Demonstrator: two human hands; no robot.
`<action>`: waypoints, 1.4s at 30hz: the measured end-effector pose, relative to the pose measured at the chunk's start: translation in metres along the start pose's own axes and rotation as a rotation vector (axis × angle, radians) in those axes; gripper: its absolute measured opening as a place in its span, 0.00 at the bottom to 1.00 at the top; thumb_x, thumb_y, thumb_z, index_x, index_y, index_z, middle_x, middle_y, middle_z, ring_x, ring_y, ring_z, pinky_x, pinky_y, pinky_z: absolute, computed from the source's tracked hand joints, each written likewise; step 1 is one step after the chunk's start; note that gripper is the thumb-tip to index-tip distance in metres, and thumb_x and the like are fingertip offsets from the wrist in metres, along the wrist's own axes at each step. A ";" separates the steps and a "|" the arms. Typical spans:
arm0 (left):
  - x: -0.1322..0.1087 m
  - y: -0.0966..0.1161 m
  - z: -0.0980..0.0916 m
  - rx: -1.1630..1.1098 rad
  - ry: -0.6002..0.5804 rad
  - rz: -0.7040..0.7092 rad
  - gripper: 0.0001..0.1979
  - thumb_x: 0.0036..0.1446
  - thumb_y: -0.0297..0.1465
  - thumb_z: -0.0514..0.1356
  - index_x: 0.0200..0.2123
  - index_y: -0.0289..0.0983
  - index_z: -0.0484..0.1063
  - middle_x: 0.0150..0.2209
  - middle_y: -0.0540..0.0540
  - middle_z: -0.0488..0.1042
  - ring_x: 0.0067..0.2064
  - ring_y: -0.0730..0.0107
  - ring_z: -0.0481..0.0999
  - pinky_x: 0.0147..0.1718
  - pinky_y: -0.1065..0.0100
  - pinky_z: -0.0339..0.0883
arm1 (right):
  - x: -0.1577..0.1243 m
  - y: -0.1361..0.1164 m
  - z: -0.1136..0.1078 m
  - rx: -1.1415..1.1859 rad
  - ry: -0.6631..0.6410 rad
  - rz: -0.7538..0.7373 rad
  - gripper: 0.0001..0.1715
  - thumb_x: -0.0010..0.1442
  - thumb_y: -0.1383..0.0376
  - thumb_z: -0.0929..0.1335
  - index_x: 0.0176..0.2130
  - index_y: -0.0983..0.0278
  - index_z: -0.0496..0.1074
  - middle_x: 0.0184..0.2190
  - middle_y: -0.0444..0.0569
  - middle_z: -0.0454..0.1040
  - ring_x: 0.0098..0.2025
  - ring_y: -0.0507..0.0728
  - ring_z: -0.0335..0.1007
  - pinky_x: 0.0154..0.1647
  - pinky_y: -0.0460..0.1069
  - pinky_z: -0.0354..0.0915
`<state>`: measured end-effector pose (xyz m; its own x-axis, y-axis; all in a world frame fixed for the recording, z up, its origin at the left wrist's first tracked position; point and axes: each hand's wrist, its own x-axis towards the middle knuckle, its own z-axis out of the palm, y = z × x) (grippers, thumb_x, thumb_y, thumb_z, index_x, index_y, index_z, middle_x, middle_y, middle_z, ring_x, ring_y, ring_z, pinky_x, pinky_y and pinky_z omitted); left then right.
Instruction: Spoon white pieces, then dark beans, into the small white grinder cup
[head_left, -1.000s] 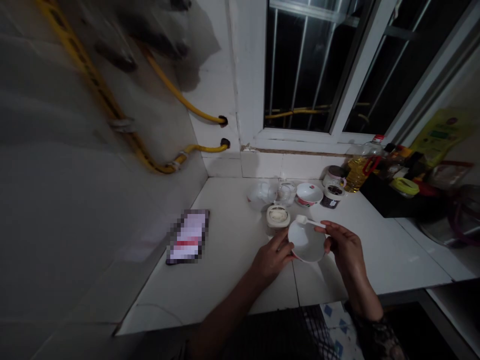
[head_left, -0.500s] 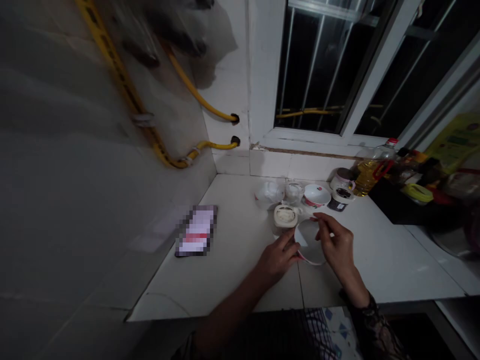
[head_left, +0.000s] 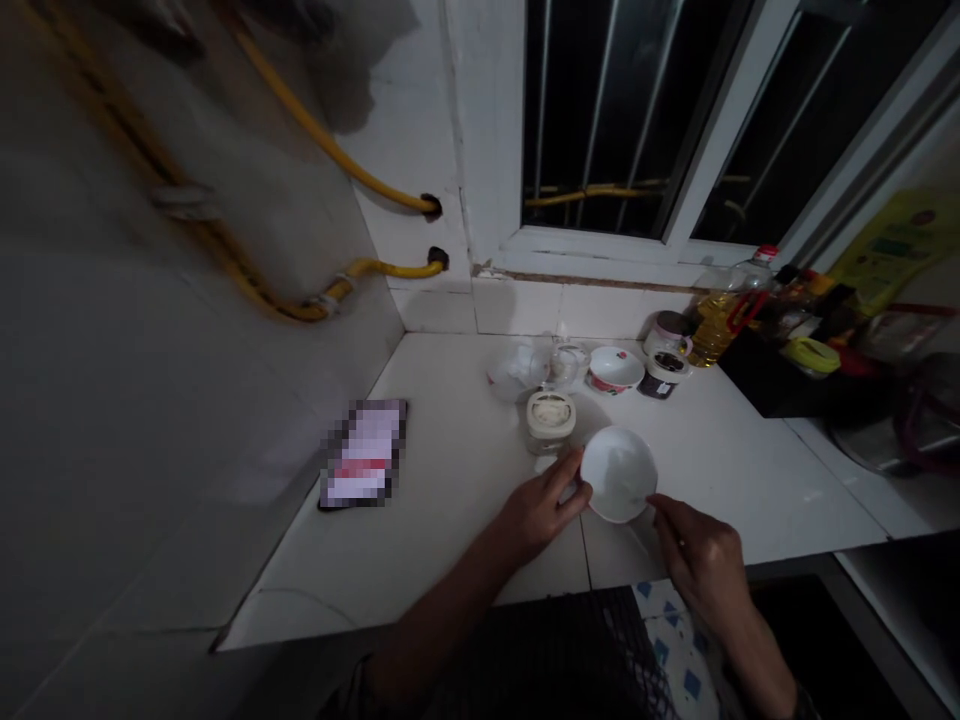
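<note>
Pinching the white bowl [head_left: 619, 472] by its rim with the left hand [head_left: 541, 512] to steady it, right hand [head_left: 701, 560] curled alongside, grip unclear.

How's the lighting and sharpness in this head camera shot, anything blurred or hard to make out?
Head view: dim overall, brightest on the round white bowl and the white tiled counter; the yellow hose on the left wall is motion-smeared; the flat rectangular item on the counter is pixelated; the window is black, its frame splayed by wide-angle distortion.
</note>
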<state>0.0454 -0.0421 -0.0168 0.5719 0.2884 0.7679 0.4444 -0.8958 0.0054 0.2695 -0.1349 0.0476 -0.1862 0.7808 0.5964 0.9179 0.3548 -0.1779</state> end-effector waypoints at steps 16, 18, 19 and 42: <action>0.001 0.002 0.000 0.056 0.034 0.045 0.11 0.66 0.26 0.54 0.51 0.35 0.66 0.60 0.34 0.68 0.61 0.54 0.69 0.51 0.61 0.75 | 0.009 0.006 -0.005 -0.166 0.047 -0.104 0.22 0.61 0.77 0.59 0.46 0.65 0.75 0.38 0.51 0.82 0.33 0.55 0.79 0.35 0.47 0.71; 0.003 0.002 -0.002 0.055 0.026 0.057 0.11 0.65 0.25 0.55 0.51 0.33 0.66 0.60 0.32 0.67 0.61 0.52 0.68 0.52 0.61 0.75 | 0.016 0.014 -0.008 -0.268 0.048 -0.190 0.23 0.59 0.79 0.59 0.45 0.66 0.76 0.40 0.52 0.82 0.33 0.55 0.78 0.36 0.48 0.70; 0.003 0.002 -0.003 0.045 0.016 0.058 0.11 0.65 0.24 0.55 0.51 0.33 0.66 0.61 0.31 0.66 0.62 0.52 0.68 0.53 0.61 0.74 | 0.018 0.017 -0.010 -0.298 0.029 -0.218 0.23 0.58 0.79 0.59 0.44 0.66 0.76 0.39 0.52 0.82 0.33 0.55 0.78 0.35 0.48 0.70; 0.001 0.000 -0.005 -0.016 -0.012 0.020 0.15 0.65 0.26 0.56 0.55 0.35 0.65 0.60 0.34 0.69 0.61 0.54 0.69 0.51 0.60 0.75 | 0.008 -0.003 0.004 0.066 -0.142 -0.125 0.24 0.59 0.79 0.58 0.45 0.65 0.75 0.38 0.53 0.82 0.36 0.57 0.80 0.36 0.49 0.75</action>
<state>0.0432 -0.0437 -0.0126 0.5890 0.2744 0.7601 0.4215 -0.9068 0.0008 0.2635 -0.1280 0.0499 -0.3492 0.7914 0.5017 0.8604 0.4830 -0.1629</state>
